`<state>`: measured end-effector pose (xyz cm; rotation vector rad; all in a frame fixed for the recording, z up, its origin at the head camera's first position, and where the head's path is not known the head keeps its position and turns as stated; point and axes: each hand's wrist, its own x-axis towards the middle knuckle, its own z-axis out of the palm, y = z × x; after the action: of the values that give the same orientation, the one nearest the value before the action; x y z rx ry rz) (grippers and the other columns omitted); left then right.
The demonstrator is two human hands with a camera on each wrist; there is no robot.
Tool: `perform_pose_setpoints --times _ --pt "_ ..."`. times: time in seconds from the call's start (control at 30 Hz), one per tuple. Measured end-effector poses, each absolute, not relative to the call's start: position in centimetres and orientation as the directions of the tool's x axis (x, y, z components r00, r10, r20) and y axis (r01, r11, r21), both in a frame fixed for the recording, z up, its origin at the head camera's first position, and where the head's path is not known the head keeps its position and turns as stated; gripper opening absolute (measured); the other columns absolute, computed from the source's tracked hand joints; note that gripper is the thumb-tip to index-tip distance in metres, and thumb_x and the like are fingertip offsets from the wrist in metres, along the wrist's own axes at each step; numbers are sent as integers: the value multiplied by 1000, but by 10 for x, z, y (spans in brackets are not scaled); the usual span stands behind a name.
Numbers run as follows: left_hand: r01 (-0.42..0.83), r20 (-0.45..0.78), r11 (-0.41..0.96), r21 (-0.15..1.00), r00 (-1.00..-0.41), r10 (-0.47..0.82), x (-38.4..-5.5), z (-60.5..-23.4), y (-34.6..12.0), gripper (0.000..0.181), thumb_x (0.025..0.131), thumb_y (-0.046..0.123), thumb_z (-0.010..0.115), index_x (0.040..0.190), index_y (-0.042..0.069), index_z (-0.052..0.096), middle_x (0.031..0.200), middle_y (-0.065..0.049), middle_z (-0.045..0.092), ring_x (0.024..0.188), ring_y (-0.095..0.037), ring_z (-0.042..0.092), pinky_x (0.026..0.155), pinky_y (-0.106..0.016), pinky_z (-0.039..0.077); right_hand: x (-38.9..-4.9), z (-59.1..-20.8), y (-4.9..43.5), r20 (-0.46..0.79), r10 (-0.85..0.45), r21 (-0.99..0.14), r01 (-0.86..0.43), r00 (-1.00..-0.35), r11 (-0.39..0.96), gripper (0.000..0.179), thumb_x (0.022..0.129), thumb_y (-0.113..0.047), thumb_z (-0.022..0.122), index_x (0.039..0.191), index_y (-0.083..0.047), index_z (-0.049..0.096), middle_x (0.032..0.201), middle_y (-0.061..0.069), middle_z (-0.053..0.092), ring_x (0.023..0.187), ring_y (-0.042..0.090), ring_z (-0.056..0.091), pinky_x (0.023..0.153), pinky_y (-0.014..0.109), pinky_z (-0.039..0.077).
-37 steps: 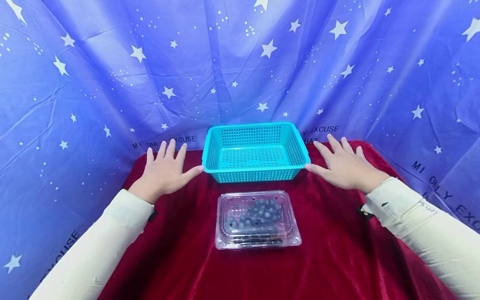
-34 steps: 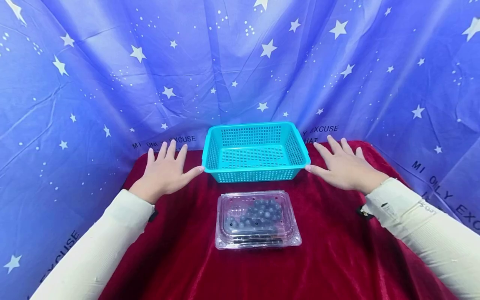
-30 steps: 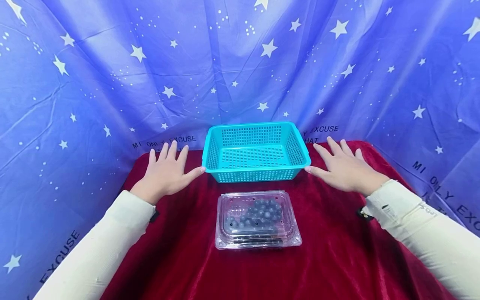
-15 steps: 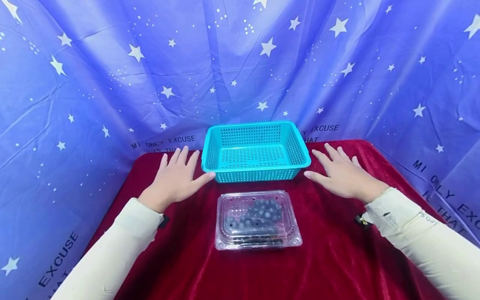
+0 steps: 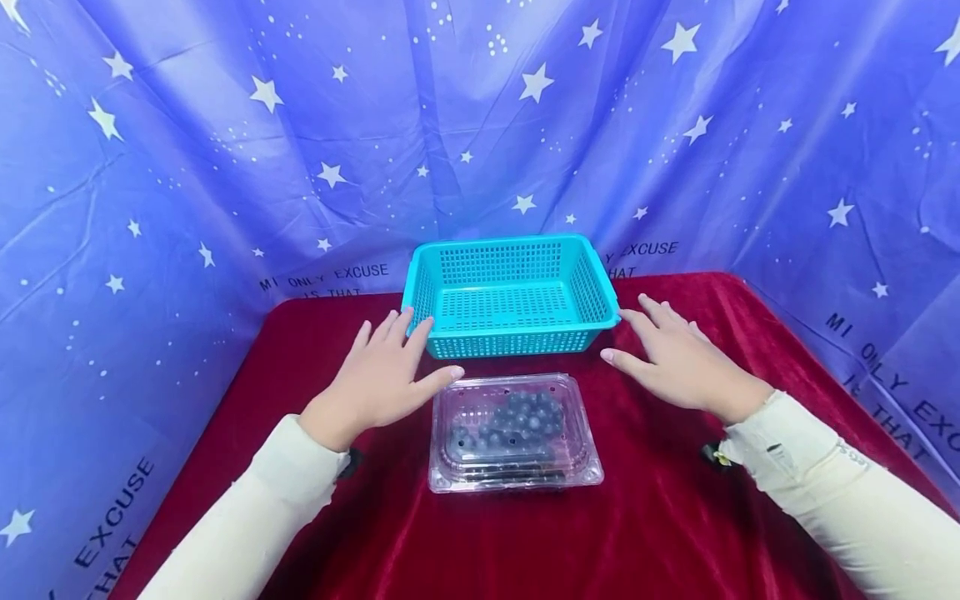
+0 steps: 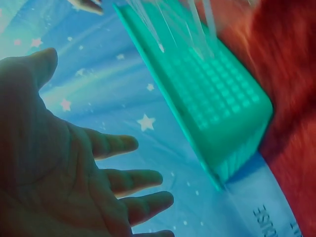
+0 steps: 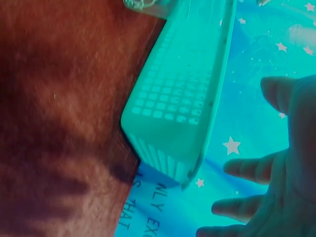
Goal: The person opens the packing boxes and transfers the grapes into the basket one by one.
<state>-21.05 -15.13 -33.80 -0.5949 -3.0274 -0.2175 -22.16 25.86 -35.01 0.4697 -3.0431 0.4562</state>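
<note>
- On the left side, the left hand (image 5: 381,377) is spread, holding nothing, and nearer to the clear box (image 5: 516,437).
- That clear box lies at its four o'clock, long axis nine-to-three.
- Right hand (image 5: 681,360), also spread and empty, has it toward nine o'clock.

Seemingly a curtained indoor space, exact kind unclear: starry blue drapes (image 5: 480,187) around a red-clothed table (image 5: 660,517).

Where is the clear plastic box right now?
In the head view, the clear plastic box sits lower middle on the red cloth, on the near side of the turquoise basket, with the left hand by its far left corner.
</note>
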Motion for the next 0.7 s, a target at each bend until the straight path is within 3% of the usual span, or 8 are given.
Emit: perform_pose_setpoints --times 0.3,0.7 --pt "449 101 886 117 -893 439 -193 -349 -126 99 92 86 32 163 18 32 169 -14 29 157 -39 25 125 -66 15 -209 -359 253 115 -291 -332 -313 -950 890 81 97 -67 55 152 -9 47 167 28 21 151 54 25 113 75 28" --pt "532 68 839 117 -847 527 -167 -357 -98 100 90 87 33 163 19 32 170 -10 29 159 -33 23 126 -64 16 -191 -363 250 153 -297 -385 -333 -943 861 63 97 -59 61 140 -13 59 161 24 33 147 50 33 109 74 36"
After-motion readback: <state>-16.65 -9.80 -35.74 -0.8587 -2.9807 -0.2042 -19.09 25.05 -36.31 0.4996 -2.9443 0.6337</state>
